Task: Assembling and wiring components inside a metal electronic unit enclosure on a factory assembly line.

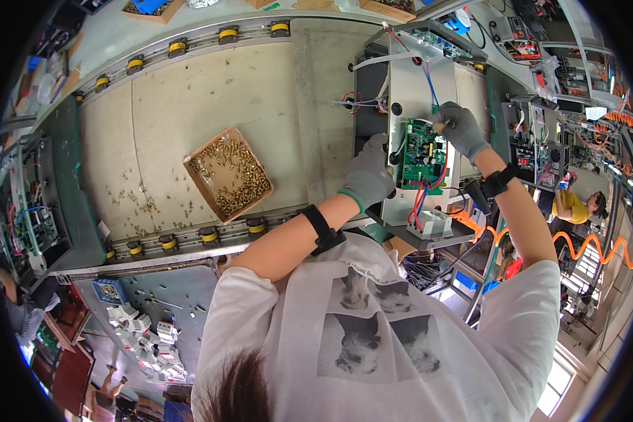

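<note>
Pale and scuffed, the worktop (176,98) stretches from left to right before us, its near and far edges lined with yellow rollers (178,48). Beyond its right end, a person in a yellow top (578,209) is visible in the workshop.

Toward the worktop's right end lies a light metal panel (411,91) in a dark housing. Its long axis runs from the near edge to the far edge, roughly straight away from us. A white block (432,225) with red and blue wires sits at the end pointing toward us; the opposite end points to the far edge. On the panel's middle is a green circuit board (423,151), longer than wide, its long axis following the panel's.

We wear grey gloves. Our left hand (370,172) is at the panel's left side, fingers partly curled; we cannot tell whether they grip it. Our right hand (460,126) is at the board's far right corner, beside the wires, fingers bent closely together; whether anything is pinched there is hidden.

Left of the panel, nearer the worktop's near edge, a cardboard box (191,166) of small brass-coloured parts (232,169) sits turned at an angle. More lie scattered toward the near left corner.
</note>
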Demonstrator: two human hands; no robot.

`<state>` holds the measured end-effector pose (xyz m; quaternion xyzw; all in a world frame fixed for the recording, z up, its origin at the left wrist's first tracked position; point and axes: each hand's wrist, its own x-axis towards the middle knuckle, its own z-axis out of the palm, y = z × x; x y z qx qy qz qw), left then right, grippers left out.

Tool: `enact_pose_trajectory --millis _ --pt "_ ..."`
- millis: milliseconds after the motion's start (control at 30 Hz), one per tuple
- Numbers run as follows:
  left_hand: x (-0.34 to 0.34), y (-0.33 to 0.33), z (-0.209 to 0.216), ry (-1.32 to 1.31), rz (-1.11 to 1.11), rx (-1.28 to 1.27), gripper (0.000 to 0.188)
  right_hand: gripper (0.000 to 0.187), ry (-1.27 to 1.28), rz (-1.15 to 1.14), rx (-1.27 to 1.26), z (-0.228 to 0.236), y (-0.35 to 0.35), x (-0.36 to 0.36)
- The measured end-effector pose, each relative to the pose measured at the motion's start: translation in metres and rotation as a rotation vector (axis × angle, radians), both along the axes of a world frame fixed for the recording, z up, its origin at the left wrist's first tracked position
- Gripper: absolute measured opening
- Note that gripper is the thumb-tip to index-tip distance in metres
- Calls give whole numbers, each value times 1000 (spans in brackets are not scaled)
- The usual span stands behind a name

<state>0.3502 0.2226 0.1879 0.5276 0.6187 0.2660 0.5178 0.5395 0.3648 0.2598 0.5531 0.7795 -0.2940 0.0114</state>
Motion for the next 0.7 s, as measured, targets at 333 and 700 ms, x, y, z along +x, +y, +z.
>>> enact_pose_trajectory --millis 333,700 --pt "-3 2 -3 -82 9 5 58 21 -67 86 303 37 -5 -12" --pt "-4 -2 3 -61 11 -12 57 61 -357 -211 -237 49 -41 -6"
